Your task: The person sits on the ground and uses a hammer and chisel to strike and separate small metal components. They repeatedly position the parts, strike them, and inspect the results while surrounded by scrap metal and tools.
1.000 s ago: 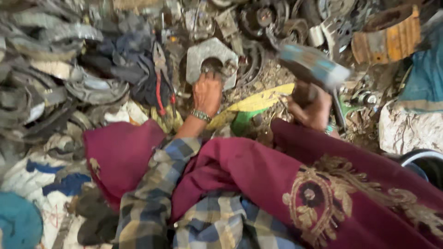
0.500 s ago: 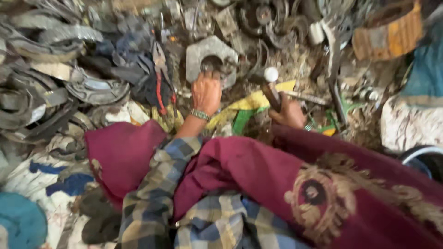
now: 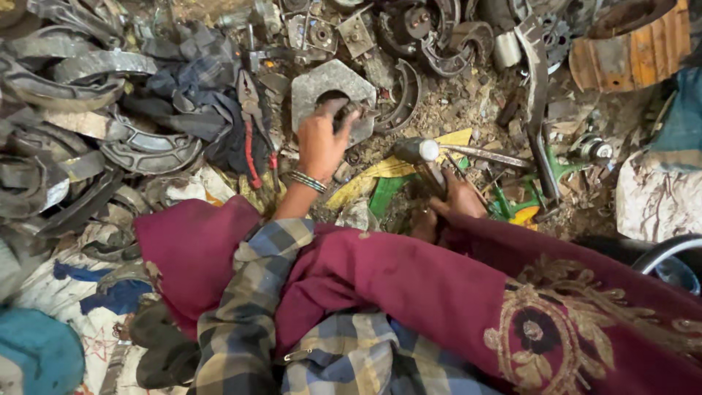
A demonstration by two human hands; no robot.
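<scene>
The left hand (image 3: pixel 319 143) reached forward over the littered ground, its fingers curled down and pressed together around a small dark metal piece (image 3: pixel 344 113) that sat at the round hole of a grey hexagonal metal plate (image 3: pixel 322 82); the fingertips hid most of that piece, so its shape could not be told. A set of thin bangles (image 3: pixel 307 181) ringed the wrist behind the fingers, and a plaid sleeve (image 3: pixel 248 292) ran back from there. Just to the right of those fingers, near but apart, the right hand (image 3: pixel 450 205) was wrapped in a fist around the dark handle of a hammer (image 3: pixel 420 155), whose pale round face stood up above the knuckles, beside the plate's lower right edge. Under and between the two hands lay a yellow strip (image 3: pixel 398 164) and a green scrap (image 3: pixel 384 196). Left of the left fingers, red-handled pliers (image 3: pixel 252 132) lay on dark cloth, with curved brake shoes (image 3: pixel 146 150) further left. Beyond the fingertips a curved metal shoe (image 3: pixel 409 91) touched the plate's right side. A maroon shawl (image 3: pixel 409 285) with gold embroidery covered the lap behind both wrists.
</scene>
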